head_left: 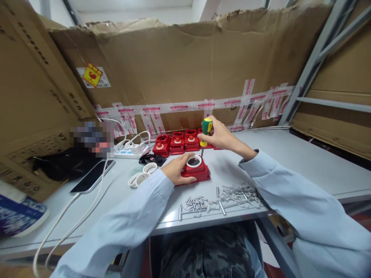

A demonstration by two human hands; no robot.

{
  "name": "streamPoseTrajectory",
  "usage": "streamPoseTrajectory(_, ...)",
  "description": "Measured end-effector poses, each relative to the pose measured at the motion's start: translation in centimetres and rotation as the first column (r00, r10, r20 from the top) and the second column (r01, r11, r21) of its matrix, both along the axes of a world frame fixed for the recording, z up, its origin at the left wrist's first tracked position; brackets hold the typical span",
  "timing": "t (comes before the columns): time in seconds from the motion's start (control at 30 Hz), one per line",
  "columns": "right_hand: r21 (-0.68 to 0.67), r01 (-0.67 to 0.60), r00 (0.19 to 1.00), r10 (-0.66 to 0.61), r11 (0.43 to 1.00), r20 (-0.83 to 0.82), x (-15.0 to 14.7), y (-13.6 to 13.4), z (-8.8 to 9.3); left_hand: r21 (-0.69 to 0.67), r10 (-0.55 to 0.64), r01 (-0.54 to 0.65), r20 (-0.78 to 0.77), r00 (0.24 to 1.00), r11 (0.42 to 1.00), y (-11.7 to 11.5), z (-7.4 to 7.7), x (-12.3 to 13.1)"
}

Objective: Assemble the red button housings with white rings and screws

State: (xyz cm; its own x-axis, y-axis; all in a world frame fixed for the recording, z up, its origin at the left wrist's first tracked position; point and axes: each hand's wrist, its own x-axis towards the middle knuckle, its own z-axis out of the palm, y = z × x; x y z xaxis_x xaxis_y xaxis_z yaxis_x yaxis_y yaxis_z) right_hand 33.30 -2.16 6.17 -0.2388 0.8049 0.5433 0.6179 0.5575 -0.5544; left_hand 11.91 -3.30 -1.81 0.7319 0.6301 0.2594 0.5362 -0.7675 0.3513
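A red plastic box (201,174) with a white ring (189,165) around the dark round opening on its top sits on the table. My left hand (177,170) grips its left side, the thumb along the front and the fingers over the top by the ring. In my right hand (218,133) is a screwdriver (206,126) with a green and yellow handle, held nearly upright. Its shaft points down at the top of the box, just right of the ring; the tip's exact contact is hard to make out.
Behind stand several similar red boxes (177,143) in a row. Loose white rings (142,178) lie left of my left hand. Small screws (196,203) and metal pins with cords (239,194) lie near the front edge. A phone (94,175) and a power strip (131,152) are left.
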Motion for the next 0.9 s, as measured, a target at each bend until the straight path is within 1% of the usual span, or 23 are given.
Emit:
streamPoseTrajectory(0.13,0.011,-0.145,0.973,0.145,0.989,-0.179,0.6,-1.2,-0.6,-0.022,0.01,-0.01,-0.013,1.0,1.0,-0.2,0.3,0.1)
streamPoseTrajectory(0.17,0.015,-0.144,0.969,0.144,0.989,-0.199,0.5,-1.4,-0.7,-0.024,0.014,-0.015,-0.018,1.0,1.0,-0.2,0.4,0.1)
streamPoseTrajectory(0.2,0.023,-0.117,0.974,0.119,0.993,-0.194,0.4,-1.5,-0.9,-0.025,0.014,-0.015,-0.02,1.0,1.0,-0.2,0.5,0.1)
streamPoseTrajectory(0.3,0.085,0.032,0.994,-0.023,0.996,-0.105,0.1,-1.6,-1.2,-0.022,0.006,-0.006,-0.017,1.0,1.0,-0.2,0.5,0.1)
streamPoseTrajectory(0.33,0.099,0.052,0.995,-0.043,0.994,-0.092,0.0,-1.5,-1.3,-0.021,0.004,-0.005,-0.018,1.0,1.0,-0.2,0.5,0.1)
streamPoseTrajectory(0.37,0.1,0.039,0.994,-0.029,0.994,-0.105,-0.1,-1.4,-1.5,-0.021,0.005,-0.005,-0.019,1.0,1.0,-0.2,0.5,0.1)
streamPoseTrajectory(0.43,0.075,-0.056,0.978,0.07,0.996,-0.197,-0.2,-1.1,-1.8,-0.022,0.007,-0.007,-0.02,1.0,1.0,-0.2,0.5,0.1)
streamPoseTrajectory(0.5,0.06,-0.159,0.936,0.17,0.985,-0.307,-0.2,-0.9,-2.2,-0.028,0.009,-0.01,-0.024,1.0,1.0,-0.3,0.5,0.1)
streamPoseTrajectory(0.53,0.06,-0.187,0.919,0.196,0.981,-0.341,-0.3,-0.8,-2.4,-0.03,0.012,-0.012,-0.024,1.0,0.999,-0.3,0.5,0.1)
streamPoseTrajectory(0.6,0.067,-0.185,0.918,0.197,0.98,-0.343,-0.3,-0.8,-2.8,-0.034,0.018,-0.019,-0.025,1.0,0.999,-0.4,0.6,0.1)
streamPoseTrajectory(0.73,0.085,-0.139,0.946,0.158,0.987,-0.285,-0.4,-0.8,-3.0,-0.036,0.026,-0.027,-0.023,0.999,0.999,-0.5,0.6,0.1)
streamPoseTrajectory(0.9,0.123,-0.128,0.929,0.162,0.984,-0.334,-0.2,-1.2,-2.5,-0.03,0.022,-0.022,-0.012,1.0,0.999,-0.4,0.5,0.0)
